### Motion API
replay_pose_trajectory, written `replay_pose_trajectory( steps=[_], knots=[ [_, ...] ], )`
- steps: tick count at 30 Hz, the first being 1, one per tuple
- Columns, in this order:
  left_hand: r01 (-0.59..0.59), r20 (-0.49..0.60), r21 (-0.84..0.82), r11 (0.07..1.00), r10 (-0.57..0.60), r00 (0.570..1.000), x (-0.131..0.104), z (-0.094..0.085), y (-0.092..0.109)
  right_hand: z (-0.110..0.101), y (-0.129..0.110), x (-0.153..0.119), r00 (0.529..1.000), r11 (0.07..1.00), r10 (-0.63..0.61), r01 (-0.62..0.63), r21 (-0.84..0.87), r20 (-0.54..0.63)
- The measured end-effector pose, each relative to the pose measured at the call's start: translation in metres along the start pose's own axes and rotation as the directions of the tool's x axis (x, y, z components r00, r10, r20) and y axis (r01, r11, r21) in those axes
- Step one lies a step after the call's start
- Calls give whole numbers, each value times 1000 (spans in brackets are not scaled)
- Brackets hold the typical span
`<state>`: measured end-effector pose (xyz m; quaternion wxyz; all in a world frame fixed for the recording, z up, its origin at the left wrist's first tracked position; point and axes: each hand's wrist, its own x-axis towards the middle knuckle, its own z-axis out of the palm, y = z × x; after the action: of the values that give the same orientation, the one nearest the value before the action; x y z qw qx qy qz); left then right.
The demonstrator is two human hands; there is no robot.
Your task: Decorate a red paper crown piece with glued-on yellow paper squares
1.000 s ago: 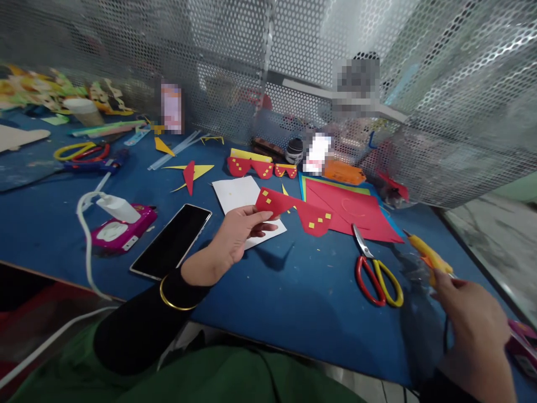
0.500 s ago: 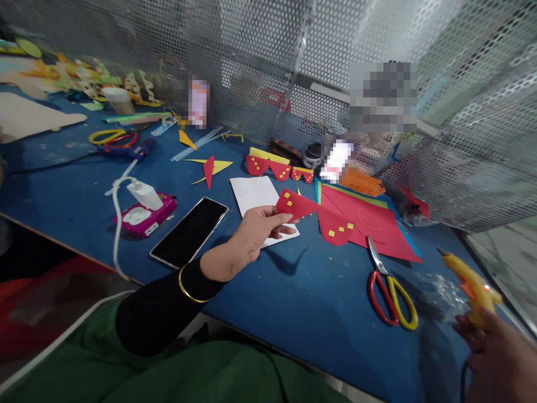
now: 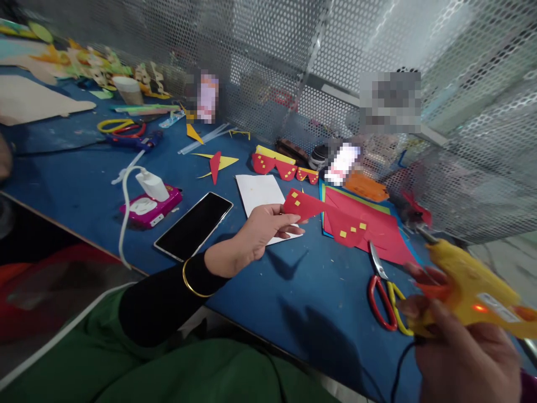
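Observation:
My left hand [image 3: 268,228] pinches one end of a red paper cutout [image 3: 305,205] dotted with small yellow squares, holding it above the table. The cutout's other half reaches right, over a stack of coloured paper [image 3: 377,224] topped by a red sheet. In my right hand [image 3: 461,341] is a yellow glue gun [image 3: 474,280] with an orange trigger and a lit red light. Its nozzle points up and to the left. Just left of this hand lie scissors [image 3: 381,302] with one red and one yellow handle. Under my left hand rests a white sheet of paper [image 3: 262,193].
A phone [image 3: 193,225] and a magenta power socket [image 3: 153,207] with a white plug lie on the left. Farther back are red-and-yellow paper pieces [image 3: 274,164], another blue glue gun [image 3: 133,141] and clear glue sticks [image 3: 203,139]. A perforated metal screen [image 3: 260,61] borders the table.
My right hand has lifted the yellow glue gun and brought it left and closer, beside the scissors. My left hand keeps its pinch on the red cutout, nearly unmoved.

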<state>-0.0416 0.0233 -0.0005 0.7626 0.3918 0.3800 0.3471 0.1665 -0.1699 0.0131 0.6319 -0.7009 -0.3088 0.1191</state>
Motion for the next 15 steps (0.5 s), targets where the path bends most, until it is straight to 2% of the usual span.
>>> replay_pose_trajectory(
  steps=[1,2,5,8,11,13,15],
  knots=[
    [0,8,0,1000,0,1000,0,0,0,14,-5,-4,999,996,47,-46,77,-4],
    [-2,14,-3,1000,2,1000,0,0,0,26,-8,-8,992,988,79,-91,127,96],
    [-6,24,-16,1000,6,1000,0,1,-2,48,-7,-14,956,989,-22,-22,146,292],
    [-14,18,-45,999,15,1000,2,1,-4,63,2,-15,893,976,-193,216,-10,407],
    [-6,4,-71,997,7,1000,2,1,-4,74,11,-13,828,838,-388,499,-220,404],
    [11,-7,-75,997,-12,1000,2,1,-4,78,15,-13,784,734,-472,602,-313,403],
    [21,-16,-74,997,-22,1000,1,0,-3,79,18,-13,755,684,-514,647,-337,407]
  ],
)
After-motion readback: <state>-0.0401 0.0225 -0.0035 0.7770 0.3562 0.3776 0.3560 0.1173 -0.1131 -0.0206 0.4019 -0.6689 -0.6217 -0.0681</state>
